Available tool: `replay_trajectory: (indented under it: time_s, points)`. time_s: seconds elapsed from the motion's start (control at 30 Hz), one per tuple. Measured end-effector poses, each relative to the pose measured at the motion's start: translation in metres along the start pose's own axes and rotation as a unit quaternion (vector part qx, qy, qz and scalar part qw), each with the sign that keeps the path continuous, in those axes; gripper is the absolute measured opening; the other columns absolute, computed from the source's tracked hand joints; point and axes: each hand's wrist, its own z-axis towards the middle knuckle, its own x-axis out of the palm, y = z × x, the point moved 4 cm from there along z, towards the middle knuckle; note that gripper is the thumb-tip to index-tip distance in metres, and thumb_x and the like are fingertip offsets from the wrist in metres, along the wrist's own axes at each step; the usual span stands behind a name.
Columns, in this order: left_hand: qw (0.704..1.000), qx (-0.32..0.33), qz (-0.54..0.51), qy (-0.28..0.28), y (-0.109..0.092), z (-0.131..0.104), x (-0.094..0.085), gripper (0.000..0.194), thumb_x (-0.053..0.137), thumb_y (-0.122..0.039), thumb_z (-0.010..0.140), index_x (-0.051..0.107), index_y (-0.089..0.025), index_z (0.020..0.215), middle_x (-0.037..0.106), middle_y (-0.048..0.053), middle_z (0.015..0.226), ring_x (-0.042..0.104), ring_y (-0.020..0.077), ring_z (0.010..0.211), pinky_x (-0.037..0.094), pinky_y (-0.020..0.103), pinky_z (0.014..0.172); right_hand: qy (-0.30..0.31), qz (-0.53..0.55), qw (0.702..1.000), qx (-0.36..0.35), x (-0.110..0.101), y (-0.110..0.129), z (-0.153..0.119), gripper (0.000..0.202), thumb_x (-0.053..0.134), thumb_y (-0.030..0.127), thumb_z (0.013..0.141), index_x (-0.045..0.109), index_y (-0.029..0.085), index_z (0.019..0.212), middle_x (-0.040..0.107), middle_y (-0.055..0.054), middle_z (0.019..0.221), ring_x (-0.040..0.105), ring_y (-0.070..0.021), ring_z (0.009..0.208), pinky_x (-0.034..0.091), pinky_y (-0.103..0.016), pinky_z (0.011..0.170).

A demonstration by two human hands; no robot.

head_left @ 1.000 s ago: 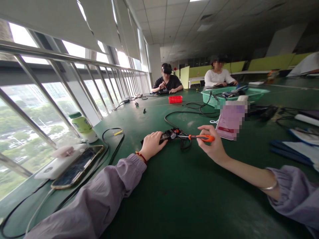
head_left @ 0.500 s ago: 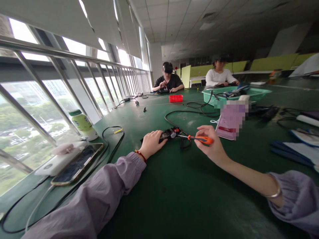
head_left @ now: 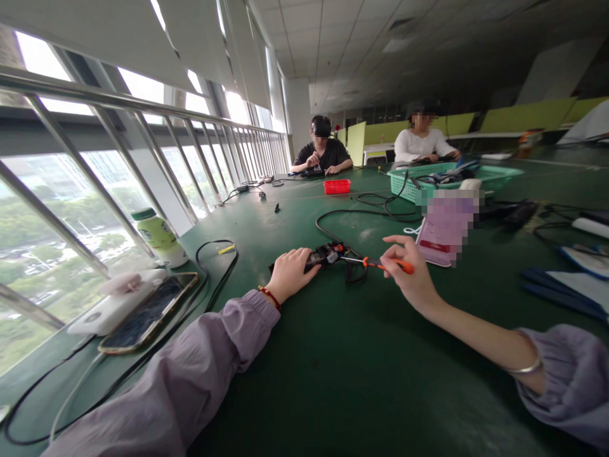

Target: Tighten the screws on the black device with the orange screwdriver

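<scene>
On the green table, my left hand is closed over one end of a black device with exposed inner parts, pressing it to the tabletop. A black cable runs from the device's far side. To the right, my right hand grips a screwdriver by its orange and black handle, thumb and fingers pinched on it. The screwdriver's metal shaft points left, and its tip meets the open part of the device; the exact contact point is too small to tell.
A red tray and a green basket of tools and cables stand farther back. A pink phone-like object is right of centre. At left are a bottle, a phone and cables. Two people sit across the table.
My right hand has shifted slightly right along the screwdriver's handle, and its fingers have changed position. My left hand and the device stay in place.
</scene>
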Motion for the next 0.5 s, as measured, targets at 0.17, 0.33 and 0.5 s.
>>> replay_trajectory:
  time_s: [0.17, 0.33, 0.5]
  points:
    - [1.000, 0.001, 0.004, -0.005, 0.0001, -0.0001, 0.0005, 0.033, 0.042, -0.045, 0.087, 0.053, -0.020, 0.105, 0.064, 0.004, 0.096, 0.059, 0.0205, 0.090, 0.042, 0.030, 0.073, 0.000, -0.019, 1.000, 0.004, -0.0012, -0.0011, -0.0005, 0.021, 0.056, 0.034, 0.079, 0.051, 0.021, 0.095, 0.043, 0.008, 0.053, 0.044, -0.0091, 0.043, 0.037, -0.023, 0.044]
    - [1.000, -0.002, 0.002, -0.004, -0.0004, -0.0001, 0.0005, 0.033, 0.042, -0.046, 0.087, 0.053, -0.021, 0.104, 0.064, 0.005, 0.098, 0.059, 0.0204, 0.091, 0.042, 0.030, 0.074, -0.028, -0.009, 0.999, -0.043, -0.0035, -0.0001, 0.0018, 0.041, 0.065, 0.028, 0.069, 0.045, 0.023, 0.104, 0.055, 0.003, 0.076, 0.055, -0.0124, 0.065, 0.046, -0.026, 0.060]
    - [1.000, -0.002, 0.004, -0.004, -0.0002, 0.0002, 0.0008, 0.032, 0.042, -0.045, 0.086, 0.053, -0.021, 0.104, 0.064, 0.005, 0.097, 0.059, 0.0204, 0.090, 0.042, 0.030, 0.073, 0.016, -0.025, 0.999, 0.028, 0.0005, -0.0040, -0.0006, 0.019, 0.054, 0.038, 0.081, 0.052, 0.021, 0.088, 0.037, 0.009, 0.046, 0.036, -0.0081, 0.037, 0.029, -0.022, 0.038]
